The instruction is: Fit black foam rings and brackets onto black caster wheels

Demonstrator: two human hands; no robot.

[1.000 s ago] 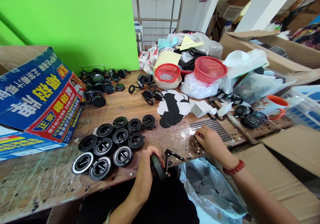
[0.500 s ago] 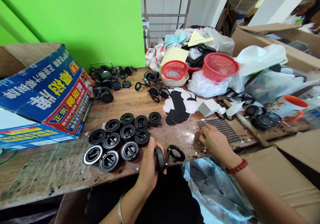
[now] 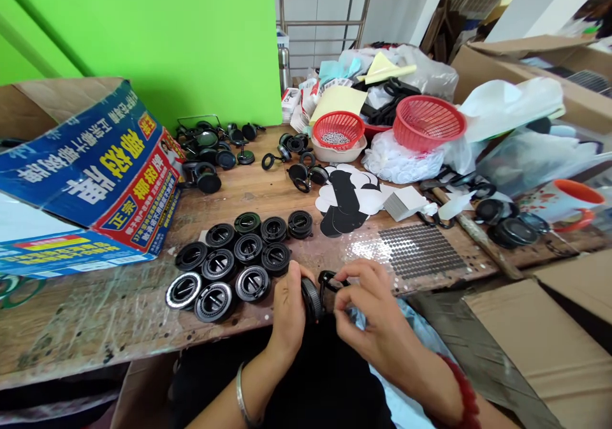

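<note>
My left hand (image 3: 289,311) is closed around a black round mount (image 3: 313,300) with a ribbed rim, held on edge just over the table's front edge. A short hinged arm with a black ring (image 3: 329,278) sticks out from its right side. My right hand (image 3: 366,305) is beside that ring, thumb and forefinger pinched together; whatever they hold is hidden or too small to make out. Several black round bases (image 3: 218,264) stand grouped to the left of my hands. A sheet of small dark dots (image 3: 423,250) lies to the right of my right hand.
A blue printed carton (image 3: 95,180) stands at the left. Behind lie black and white cut-out pieces (image 3: 347,193), a red basket (image 3: 338,129) of small metal parts and another red basket (image 3: 428,123). At the right are a hammer (image 3: 482,241) and an orange-rimmed mug (image 3: 571,203).
My right hand has moved left from the dot sheet to the ring on the mount. The left hand still holds the mount. The view has shifted slightly.
</note>
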